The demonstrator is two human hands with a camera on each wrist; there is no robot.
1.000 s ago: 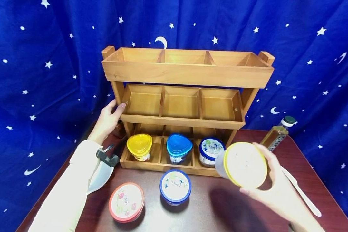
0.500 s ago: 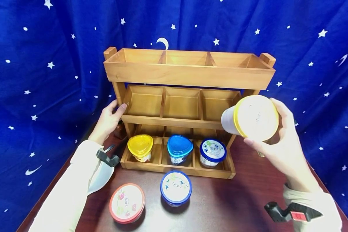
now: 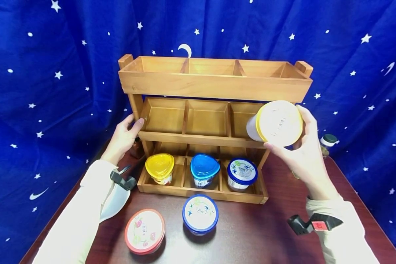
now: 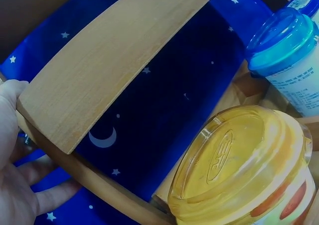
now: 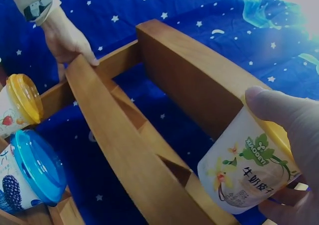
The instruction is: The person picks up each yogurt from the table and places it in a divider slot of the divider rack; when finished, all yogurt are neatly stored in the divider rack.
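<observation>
My right hand (image 3: 305, 154) grips a white tub with a yellow lid (image 3: 279, 124), thumb and fingers around the lid's rim. The tub is tilted, its lid facing me and its base at the right compartment of the middle tier of a wooden rack (image 3: 214, 86). Flowers and a green leaf logo show on the tub (image 5: 244, 165) in the right wrist view. At the middle tier's left end, my left hand (image 3: 123, 137) holds the rack's side, thumb in front and fingers behind. Whether the tub touches the tier cannot be told.
The bottom tier holds a yellow-lidded cup (image 3: 160, 167), a blue-lidded cup (image 3: 204, 168) and a blue-rimmed tub (image 3: 242, 172). In front stand a red-rimmed tub (image 3: 144, 231) and another blue-rimmed tub (image 3: 200, 214). A green-capped bottle (image 3: 328, 141) stands right; a white bowl-like object (image 3: 115, 201) lies left.
My right hand has lifted the yellow-lidded tub from beside the bottom tier to the middle tier's height, then moved it left toward the right compartment. My left hand has stayed on the rack.
</observation>
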